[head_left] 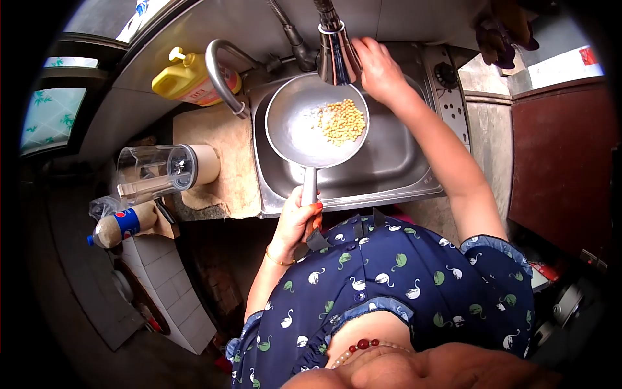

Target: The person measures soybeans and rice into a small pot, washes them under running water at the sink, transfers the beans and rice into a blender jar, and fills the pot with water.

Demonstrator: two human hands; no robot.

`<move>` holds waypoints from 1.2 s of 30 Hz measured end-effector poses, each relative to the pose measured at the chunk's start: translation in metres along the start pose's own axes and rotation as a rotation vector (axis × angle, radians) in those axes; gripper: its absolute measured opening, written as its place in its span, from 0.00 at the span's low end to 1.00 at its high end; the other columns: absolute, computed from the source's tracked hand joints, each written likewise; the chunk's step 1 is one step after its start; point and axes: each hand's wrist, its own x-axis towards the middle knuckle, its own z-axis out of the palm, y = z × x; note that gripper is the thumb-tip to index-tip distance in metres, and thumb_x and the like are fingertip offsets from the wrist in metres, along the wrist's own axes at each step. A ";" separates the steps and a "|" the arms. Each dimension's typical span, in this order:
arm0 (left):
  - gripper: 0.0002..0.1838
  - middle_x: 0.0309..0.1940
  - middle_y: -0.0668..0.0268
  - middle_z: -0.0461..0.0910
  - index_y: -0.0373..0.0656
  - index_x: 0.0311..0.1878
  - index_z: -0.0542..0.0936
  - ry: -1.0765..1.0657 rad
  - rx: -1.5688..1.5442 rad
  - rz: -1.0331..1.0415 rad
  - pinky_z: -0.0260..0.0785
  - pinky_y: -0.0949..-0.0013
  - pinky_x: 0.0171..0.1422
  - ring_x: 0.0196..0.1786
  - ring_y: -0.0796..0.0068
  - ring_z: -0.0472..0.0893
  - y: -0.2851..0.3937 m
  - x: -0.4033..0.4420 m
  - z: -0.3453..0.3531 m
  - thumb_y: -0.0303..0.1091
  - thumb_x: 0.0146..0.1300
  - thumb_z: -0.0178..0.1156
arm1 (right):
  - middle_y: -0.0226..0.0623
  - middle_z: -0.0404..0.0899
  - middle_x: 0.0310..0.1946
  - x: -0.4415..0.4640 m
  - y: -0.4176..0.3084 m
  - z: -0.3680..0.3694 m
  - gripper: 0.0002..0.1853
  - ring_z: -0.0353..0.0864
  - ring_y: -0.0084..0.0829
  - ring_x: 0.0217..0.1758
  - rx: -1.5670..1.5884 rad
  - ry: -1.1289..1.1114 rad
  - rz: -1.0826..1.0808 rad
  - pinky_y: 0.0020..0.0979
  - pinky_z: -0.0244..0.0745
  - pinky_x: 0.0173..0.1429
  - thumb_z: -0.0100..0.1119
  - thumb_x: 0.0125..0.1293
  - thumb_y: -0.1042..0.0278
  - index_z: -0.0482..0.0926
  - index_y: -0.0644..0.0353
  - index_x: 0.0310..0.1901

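Observation:
My left hand is wrapped round the handle of a round metal pan, at the sink's front edge. Yellow beans or kernels lie in the right part of the pan, with a bright glare beside them. The pan is over the steel sink. My right hand is raised at the back of the sink, just right of a chrome faucet head that hangs over the pan's far edge. Its fingers are bent near the faucet head, and their tips are partly hidden, so whether they grip it is unclear.
A curved steel tap stands left of the sink, by a yellow detergent jug. On the left counter lie a tan cloth and a clear blender jar. A bottle with a blue label lies further left.

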 end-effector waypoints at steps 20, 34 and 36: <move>0.15 0.25 0.65 0.73 0.39 0.47 0.66 -0.014 -0.084 -0.010 0.65 0.75 0.18 0.15 0.77 0.72 0.016 0.020 0.023 0.23 0.59 0.58 | 0.43 0.72 0.49 0.056 0.024 0.025 0.12 0.72 0.45 0.57 -0.032 -0.294 -0.072 0.40 0.74 0.59 0.55 0.52 0.77 0.77 0.63 0.41; 0.16 0.26 0.66 0.74 0.38 0.49 0.67 0.027 -0.060 -0.007 0.64 0.77 0.17 0.15 0.78 0.73 0.015 0.019 0.022 0.23 0.59 0.58 | 0.47 0.76 0.42 0.059 0.027 0.017 0.08 0.78 0.49 0.47 0.144 -0.211 -0.001 0.45 0.76 0.52 0.52 0.57 0.75 0.77 0.60 0.39; 0.15 0.26 0.66 0.74 0.38 0.49 0.67 0.033 -0.048 -0.001 0.64 0.77 0.17 0.15 0.78 0.72 0.014 0.018 0.021 0.23 0.60 0.58 | 0.47 0.77 0.39 0.058 0.048 0.046 0.07 0.79 0.50 0.44 0.310 -0.234 0.049 0.45 0.77 0.50 0.53 0.58 0.72 0.77 0.61 0.37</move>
